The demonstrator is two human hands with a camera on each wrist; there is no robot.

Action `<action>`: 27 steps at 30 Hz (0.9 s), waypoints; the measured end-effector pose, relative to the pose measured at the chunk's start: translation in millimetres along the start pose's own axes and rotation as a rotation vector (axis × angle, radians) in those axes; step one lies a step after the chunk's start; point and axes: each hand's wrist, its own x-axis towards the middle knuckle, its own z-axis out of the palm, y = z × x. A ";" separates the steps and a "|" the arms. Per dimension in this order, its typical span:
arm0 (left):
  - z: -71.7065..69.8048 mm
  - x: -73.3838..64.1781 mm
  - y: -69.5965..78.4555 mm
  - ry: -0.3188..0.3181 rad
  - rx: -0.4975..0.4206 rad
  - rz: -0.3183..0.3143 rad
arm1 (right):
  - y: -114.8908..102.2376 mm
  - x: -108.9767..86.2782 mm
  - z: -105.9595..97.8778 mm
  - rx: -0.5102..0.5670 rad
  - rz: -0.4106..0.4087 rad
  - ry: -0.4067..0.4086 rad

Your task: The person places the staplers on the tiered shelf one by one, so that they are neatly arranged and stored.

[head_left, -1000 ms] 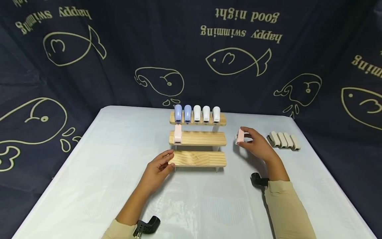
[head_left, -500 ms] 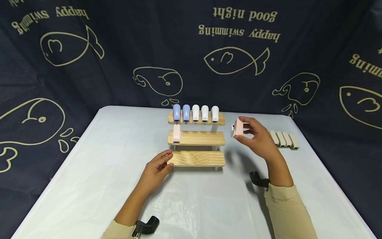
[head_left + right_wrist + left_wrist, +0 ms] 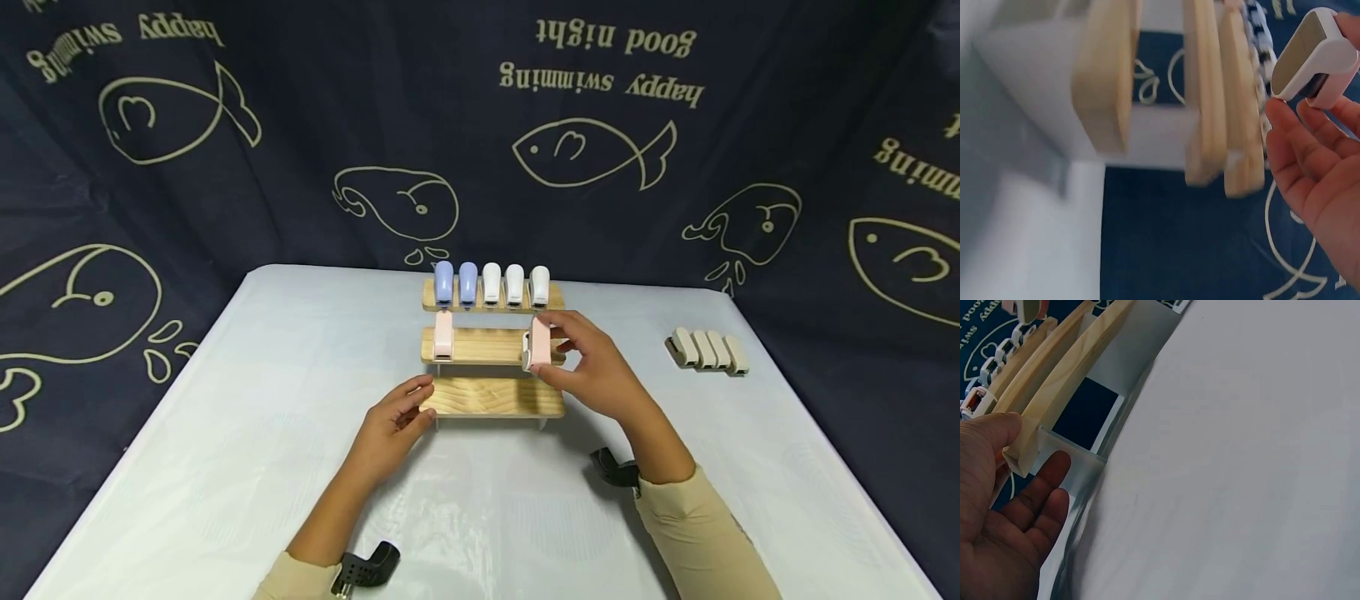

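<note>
My right hand (image 3: 600, 371) pinches a pale pink and white mini stapler (image 3: 540, 343) over the right end of the middle shelf (image 3: 487, 343). In the right wrist view, the flat underside of that stapler (image 3: 1300, 56) shows; I cannot tell whether it touches the wood. My left hand (image 3: 392, 427) grips the left end of the bottom shelf (image 3: 495, 398) of a wooden three-tier rack. Its thumb (image 3: 1004, 428) lies against the board in the left wrist view. Another pink mini stapler (image 3: 444, 335) stands at the middle shelf's left end.
Blue mini staplers (image 3: 444, 283) and white ones (image 3: 514, 285) line the top shelf (image 3: 558, 298). Several beige mini staplers (image 3: 708, 350) stand in a row on the white table (image 3: 300, 350), right of the rack. A dark printed cloth (image 3: 285, 208) hangs behind.
My right hand lifted the pink mini stapler off the table area right of the rack, then carried it left over the middle shelf. My left hand stays at the rack's left end.
</note>
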 end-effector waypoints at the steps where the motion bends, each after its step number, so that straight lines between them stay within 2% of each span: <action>1: -0.2 0.0 -0.3 0.001 0.004 0.001 | -1.1 0.9 4.1 0.006 0.006 -0.007; 7: -0.7 0.0 -2.3 0.011 0.009 0.015 | -7.7 10.0 27.3 0.015 0.043 -0.044; 12: -0.3 -0.4 -2.2 0.010 0.002 0.016 | -10.5 19.3 43.6 0.017 0.045 -0.041; 16: 0.4 -0.5 -0.7 0.007 -0.008 0.013 | -10.2 25.6 55.0 0.013 0.010 -0.045; 21: 0.4 -0.4 0.4 0.007 -0.003 0.012 | -8.3 32.0 64.5 -0.046 -0.041 -0.031; 27: -0.6 -0.6 1.2 -0.003 0.002 -0.003 | -8.9 36.9 70.3 -0.099 -0.040 -0.021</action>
